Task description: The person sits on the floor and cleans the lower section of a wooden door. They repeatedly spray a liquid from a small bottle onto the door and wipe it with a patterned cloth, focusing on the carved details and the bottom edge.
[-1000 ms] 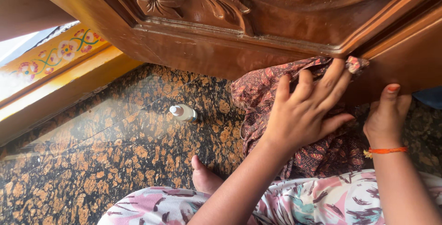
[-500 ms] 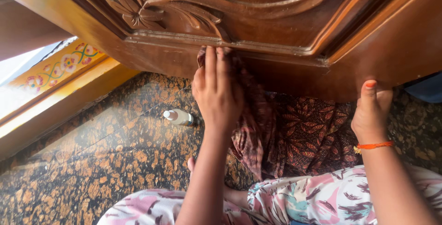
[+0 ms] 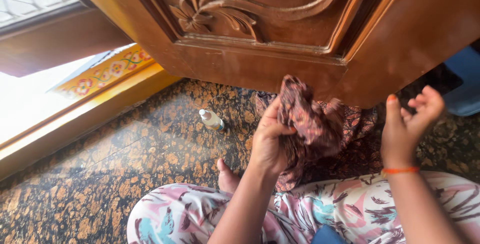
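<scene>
- We see our left hand curled around one bunched cloth, fingers and thumb pinching the wad, which is dark brown with a small reddish leaf print.
- The top of the cloth is raised just under the lower edge of the wooden door; we cannot tell whether it touches the wood.
- The rest of the cloth hangs down to the floor between our two hands and in front of our lap.
- Our right hand holds nothing; its fingers are loosely bent and spread, near the door's lower right corner but apart from it. One orange thread band circles that wrist.
- The door is one panel of glossy brown wood, carved with a flower and curling scrolls inside a raised frame.
- The floor is polished stone, speckled black and gold.
- One small white bottle with a white cap lies on its side on the floor, left of the cloth and well apart from our hands.
- A yellow sill painted with flowers runs along the left.
- Our clothing is soft white fabric with pink, teal and dark strokes; one bare foot shows beside it.
</scene>
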